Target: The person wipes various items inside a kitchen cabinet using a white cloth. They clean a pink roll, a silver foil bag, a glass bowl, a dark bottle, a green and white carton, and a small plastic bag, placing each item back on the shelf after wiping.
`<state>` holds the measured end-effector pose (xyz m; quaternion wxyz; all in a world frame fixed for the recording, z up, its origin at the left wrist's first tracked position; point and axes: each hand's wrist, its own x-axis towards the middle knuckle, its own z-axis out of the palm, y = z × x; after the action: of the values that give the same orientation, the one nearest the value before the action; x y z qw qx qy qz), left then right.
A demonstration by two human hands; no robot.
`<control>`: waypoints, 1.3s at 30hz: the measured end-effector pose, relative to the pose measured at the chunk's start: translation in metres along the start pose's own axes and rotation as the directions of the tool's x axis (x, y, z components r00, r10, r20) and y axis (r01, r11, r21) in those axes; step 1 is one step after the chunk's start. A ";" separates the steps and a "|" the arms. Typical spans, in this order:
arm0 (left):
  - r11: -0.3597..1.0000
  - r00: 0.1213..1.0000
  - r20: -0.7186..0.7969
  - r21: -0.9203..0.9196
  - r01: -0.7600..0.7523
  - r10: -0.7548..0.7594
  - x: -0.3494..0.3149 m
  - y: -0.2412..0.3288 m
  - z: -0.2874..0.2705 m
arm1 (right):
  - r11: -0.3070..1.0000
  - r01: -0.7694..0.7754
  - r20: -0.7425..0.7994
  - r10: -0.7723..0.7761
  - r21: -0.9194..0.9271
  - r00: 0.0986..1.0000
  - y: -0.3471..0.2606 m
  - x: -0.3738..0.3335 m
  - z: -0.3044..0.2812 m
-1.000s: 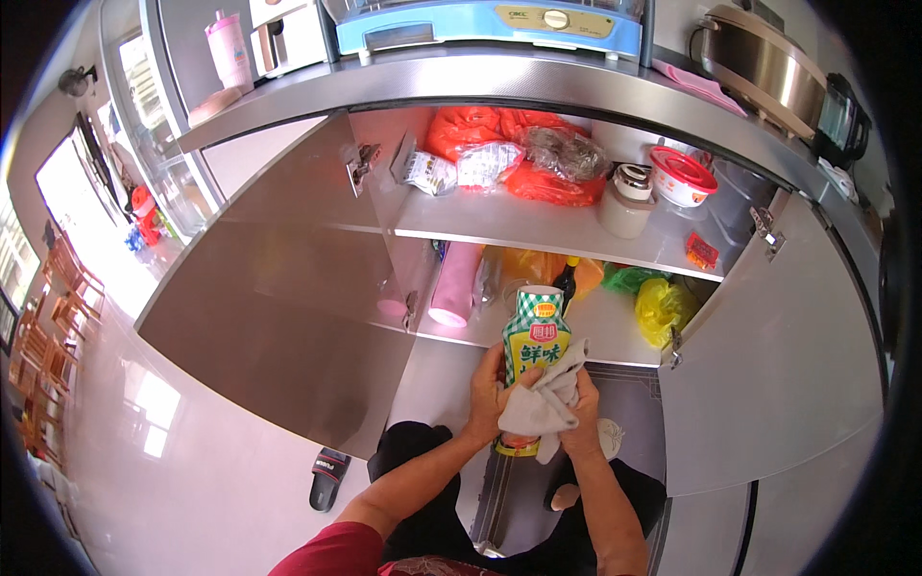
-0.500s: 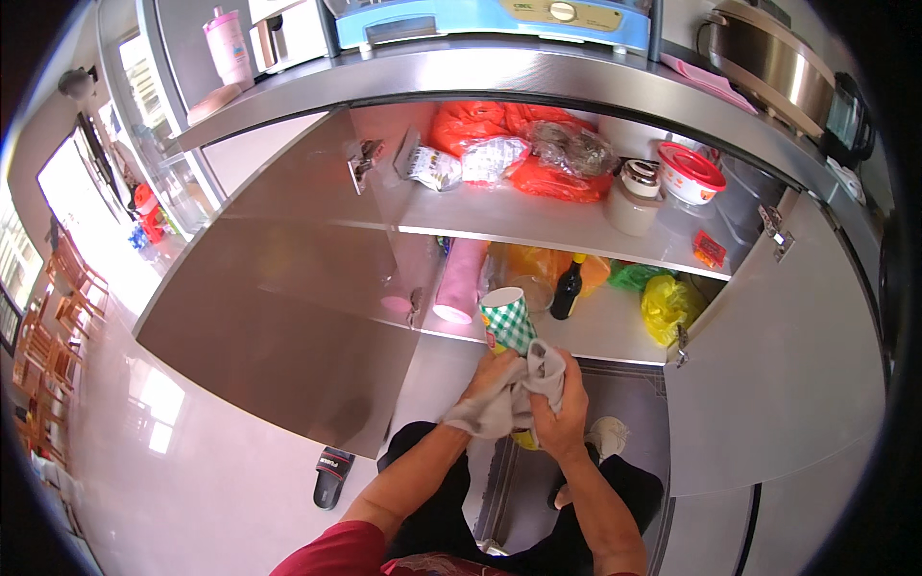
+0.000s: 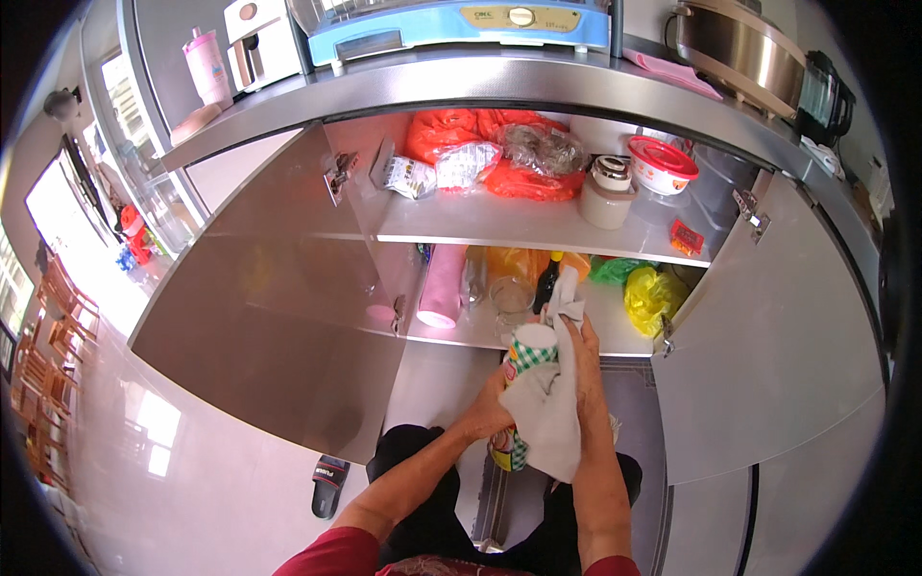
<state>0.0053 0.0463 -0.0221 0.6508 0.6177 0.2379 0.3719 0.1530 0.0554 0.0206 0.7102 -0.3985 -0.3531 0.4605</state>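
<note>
A cylindrical canister [image 3: 523, 359] with green-and-white checks and a pale round end is tilted in front of the open cabinet. My left hand [image 3: 488, 411] is closed around its side, and its yellow and green lower end shows below the fingers. A light grey-beige cloth [image 3: 544, 419] drapes over the canister's right side and hangs down. My right hand [image 3: 582, 357] grips the upper part of this cloth beside the canister; the cloth hides some of its fingers. Just behind, on the lower shelf, are a dark bottle [image 3: 545, 285] with a yellow cap and a clear glass jar [image 3: 511, 296].
Cabinet doors stand open at left [image 3: 269, 307] and right [image 3: 778, 336]. The upper shelf [image 3: 480, 226] bears red bags, a lidded jar [image 3: 607, 204] and a red-lidded tub [image 3: 663, 168]. Below are a pink cylinder [image 3: 443, 288] and a yellow bag [image 3: 655, 300]. A slipper [image 3: 328, 488] lies on the floor.
The canister has moved right and lower, its pale end tipping toward me. My right hand has risen with the cloth, which now spreads down along the canister instead of being bunched.
</note>
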 end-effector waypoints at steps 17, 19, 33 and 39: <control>0.799 0.945 -0.319 0.549 0.246 -0.071 -0.008 0.010 0.003 | 0.660 0.379 0.262 -0.274 -0.648 0.925 -0.032 -0.029 0.015; 0.836 0.952 -0.300 0.505 0.215 -0.063 -0.009 -0.008 -0.004 | 0.941 0.134 0.129 -0.098 -0.312 0.987 -0.028 -0.018 0.006; 0.836 0.951 -0.288 -0.491 -0.246 0.110 0.002 0.017 -0.031 | 0.756 0.436 0.433 -0.224 -0.489 0.873 0.027 -0.054 0.001; 0.714 0.935 -0.234 -0.604 -0.355 0.267 0.004 0.022 -0.045 | 0.803 -0.542 0.212 0.501 0.250 0.839 0.041 -0.069 -0.025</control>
<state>-0.0309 0.0771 -0.0051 0.7323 0.3655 0.0319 0.5737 0.1371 -0.0047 -0.0356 0.5823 -0.3358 -0.2031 0.7120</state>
